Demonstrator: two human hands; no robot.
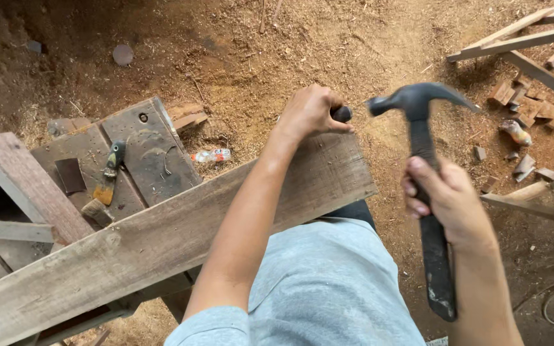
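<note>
Weathered plank (161,243) is our landmark: our left hand (309,112) pinches a dark tool (342,114) at its far edge, steadying it, while our right hand (447,202) grips the raised claw hammer (421,138) beside it.

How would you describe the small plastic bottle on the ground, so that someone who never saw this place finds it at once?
Start at the long grey wooden plank that crosses the picture. Just beyond its far edge, beside the dark wooden bench top, a small clear plastic bottle lies on its side in the sawdust. It is the only transparent thing among brown wood scraps.
</note>
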